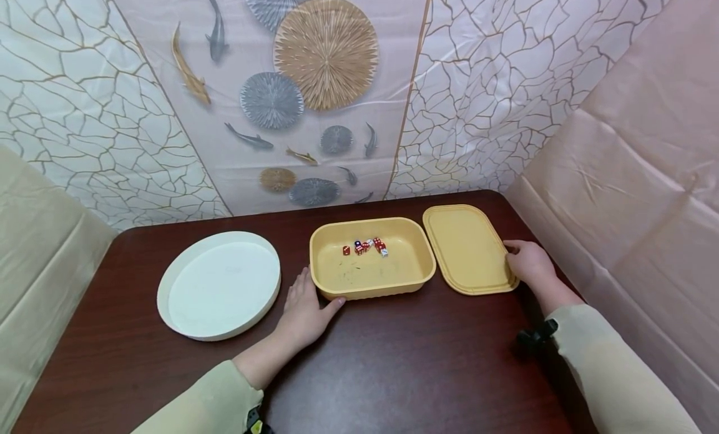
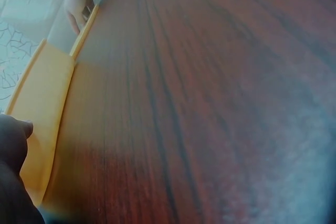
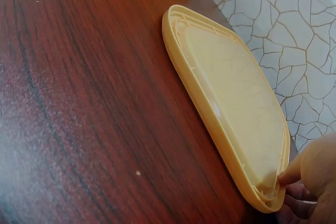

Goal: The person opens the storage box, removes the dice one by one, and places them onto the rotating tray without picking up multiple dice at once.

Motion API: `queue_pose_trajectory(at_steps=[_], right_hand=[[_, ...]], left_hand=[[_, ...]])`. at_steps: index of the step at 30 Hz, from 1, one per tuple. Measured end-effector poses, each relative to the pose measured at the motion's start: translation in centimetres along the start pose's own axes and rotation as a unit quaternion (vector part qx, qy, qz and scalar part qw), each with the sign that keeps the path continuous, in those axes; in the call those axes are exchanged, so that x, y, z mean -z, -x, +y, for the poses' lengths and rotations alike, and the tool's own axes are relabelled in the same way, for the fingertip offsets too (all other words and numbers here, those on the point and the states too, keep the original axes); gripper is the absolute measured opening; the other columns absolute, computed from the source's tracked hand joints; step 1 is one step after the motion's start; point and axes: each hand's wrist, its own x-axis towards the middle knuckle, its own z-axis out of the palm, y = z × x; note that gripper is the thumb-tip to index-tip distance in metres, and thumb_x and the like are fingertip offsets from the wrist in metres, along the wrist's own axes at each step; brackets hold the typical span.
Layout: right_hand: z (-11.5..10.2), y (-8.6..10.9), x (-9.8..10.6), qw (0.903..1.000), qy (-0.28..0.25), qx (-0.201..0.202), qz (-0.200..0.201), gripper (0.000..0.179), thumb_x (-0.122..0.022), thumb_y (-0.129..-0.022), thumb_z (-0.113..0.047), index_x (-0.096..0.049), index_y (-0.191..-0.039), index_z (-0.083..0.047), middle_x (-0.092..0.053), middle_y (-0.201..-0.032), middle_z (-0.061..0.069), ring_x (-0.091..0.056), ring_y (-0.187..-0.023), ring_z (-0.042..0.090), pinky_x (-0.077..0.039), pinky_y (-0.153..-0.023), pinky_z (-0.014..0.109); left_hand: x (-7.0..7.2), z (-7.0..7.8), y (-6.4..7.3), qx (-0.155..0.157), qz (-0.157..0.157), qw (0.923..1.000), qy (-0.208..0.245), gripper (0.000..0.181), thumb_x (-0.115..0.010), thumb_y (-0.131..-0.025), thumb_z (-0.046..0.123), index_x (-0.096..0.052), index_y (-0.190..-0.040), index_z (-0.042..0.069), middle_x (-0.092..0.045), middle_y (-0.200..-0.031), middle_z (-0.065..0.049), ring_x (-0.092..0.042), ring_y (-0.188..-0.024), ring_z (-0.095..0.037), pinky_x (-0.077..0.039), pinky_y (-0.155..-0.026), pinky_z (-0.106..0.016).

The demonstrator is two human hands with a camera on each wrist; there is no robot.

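A yellow rectangular plastic container (image 1: 401,266) sits mid-table with several small dice (image 1: 361,250) inside, mostly red, some white and one dark. My left hand (image 1: 302,314) rests against its near left corner, fingers straight along the left side and thumb at the front wall. In the left wrist view the thumb (image 2: 20,127) lies against the container wall (image 2: 47,82). My right hand (image 1: 530,262) pinches the right edge of a flat yellow lid (image 1: 469,246), which lies to the container's right. The right wrist view shows the thumb over the rim of the lid (image 3: 231,85), fingers partly hidden beneath.
A round white tray (image 1: 221,287) stands on the dark wooden table (image 1: 415,359), left of my left hand. Patterned cloth (image 1: 472,109) hangs behind the table's far edge, and plain cloth (image 1: 635,190) closes off the right side.
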Motion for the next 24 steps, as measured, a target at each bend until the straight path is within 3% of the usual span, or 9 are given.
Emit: queue_pose_trajectory(at_steps=[4, 11, 18, 24], right_hand=[[0.1, 0.0, -0.1, 1.0000, -0.001, 0.003, 0.005, 0.048, -0.044, -0.093, -0.011, -0.051, -0.137, 0.008, -0.057, -0.124, 0.031, -0.056, -0.099, 0.040, -0.047, -0.079, 0.048], [-0.1, 0.1, 0.0, 0.9997, -0.017, -0.009, 0.014, 0.050, -0.047, -0.099, -0.021, -0.047, -0.138, 0.009, -0.049, -0.135, 0.034, -0.048, -0.120, 0.049, -0.040, -0.097, 0.060], [-1.6, 0.7, 0.4, 0.9973, -0.033, -0.015, 0.065, 0.050, -0.051, -0.099, -0.026, -0.049, -0.135, 0.008, -0.054, -0.118, 0.030, -0.052, -0.104, 0.044, -0.044, -0.088, 0.057], [-3.9, 1.2, 0.7, 0.9926, -0.045, 0.014, 0.112, 0.045, -0.053, -0.098, -0.024, -0.053, -0.133, 0.004, -0.054, -0.114, 0.027, -0.051, -0.104, 0.042, -0.043, -0.089, 0.057]], left_hand=[[0.1, -0.1, 0.2, 0.000, 0.002, 1.0000, 0.005, 0.100, -0.063, -0.093, 0.053, -0.009, -0.157, -0.002, -0.014, -0.162, -0.025, -0.012, -0.150, -0.040, -0.011, -0.120, -0.052], [0.5, -0.3, 0.8, 0.011, -0.005, 0.9999, 0.012, 0.101, -0.061, -0.093, 0.055, -0.005, -0.159, 0.003, -0.011, -0.164, -0.020, -0.010, -0.151, -0.035, -0.011, -0.120, -0.051], [1.2, -0.2, 1.8, -0.009, 0.005, 0.9996, 0.026, 0.101, -0.062, -0.094, 0.053, -0.003, -0.159, 0.004, -0.010, -0.164, -0.018, -0.009, -0.151, -0.035, -0.016, -0.119, -0.052], [2.3, 0.0, 2.7, -0.029, 0.021, 0.9990, 0.025, 0.098, -0.062, -0.094, 0.052, -0.004, -0.159, 0.006, -0.011, -0.164, -0.016, -0.011, -0.151, -0.033, -0.021, -0.118, -0.052]])
